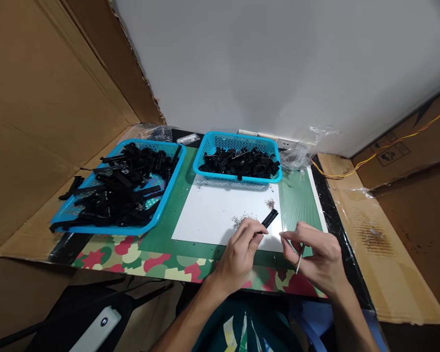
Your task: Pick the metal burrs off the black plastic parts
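Between the thumb and fingers of my left hand (pixel 241 252) is a narrow black plastic part (pixel 269 218), its free end slanting up to the right over the white sheet (pixel 212 208). My right hand (pixel 317 252), just right of it, is closed around a thin metal rod-like tool (pixel 299 259) that pokes out below the fingers. Its thumb and index fingertip are pinched close together; anything tiny between them is too small to make out. Near the left fingers lies a loose pile of small metal pieces (pixel 244 218), and a smaller brownish pile (pixel 270 203) lies beyond the black part.
A blue basket (pixel 157 217) heaped with long black parts stands left; another blue basket (pixel 238 181) of smaller black parts stands at the back. Clear plastic bags (pixel 297 157) lie by the wall socket (pixel 285 143). Cardboard (pixel 374 225) and a yellow cable (pixel 363 164) border the right side.
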Motion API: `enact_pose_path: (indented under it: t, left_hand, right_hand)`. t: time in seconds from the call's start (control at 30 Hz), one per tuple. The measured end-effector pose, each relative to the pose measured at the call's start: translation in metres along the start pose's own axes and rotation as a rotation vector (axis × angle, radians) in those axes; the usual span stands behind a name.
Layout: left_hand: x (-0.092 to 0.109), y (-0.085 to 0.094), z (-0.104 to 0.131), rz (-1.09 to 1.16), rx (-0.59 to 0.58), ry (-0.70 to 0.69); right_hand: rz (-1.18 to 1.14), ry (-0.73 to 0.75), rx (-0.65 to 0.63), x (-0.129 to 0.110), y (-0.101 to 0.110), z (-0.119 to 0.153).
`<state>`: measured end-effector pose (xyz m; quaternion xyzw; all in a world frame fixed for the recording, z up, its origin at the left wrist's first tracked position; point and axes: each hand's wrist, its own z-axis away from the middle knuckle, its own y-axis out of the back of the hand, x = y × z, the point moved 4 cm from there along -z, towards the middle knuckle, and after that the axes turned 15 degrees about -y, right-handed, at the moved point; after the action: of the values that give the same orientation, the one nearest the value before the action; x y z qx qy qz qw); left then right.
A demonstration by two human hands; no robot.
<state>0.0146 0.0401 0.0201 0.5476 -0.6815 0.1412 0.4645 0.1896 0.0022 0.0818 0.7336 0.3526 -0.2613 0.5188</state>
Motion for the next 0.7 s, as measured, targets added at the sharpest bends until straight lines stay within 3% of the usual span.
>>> enact_pose_path:
  t: [0.2,0.43,0.7]
  left_hand:
    - [-0.011,-0.001,0.009,0.12,0.15,0.105]
    - [-0.003,0.002,0.005,0.083,0.124,0.028]
    - [-0.002,0.004,0.001,0.092,0.109,-0.03]
  right_hand:
    - [0.101,0.198,0.111,-0.006,-0.016,0.007]
    - [0.221,0.311,0.019,-0.005,-0.021,0.01]
    - [0.208,0.31,-0.019,-0.006,-0.018,0.007]
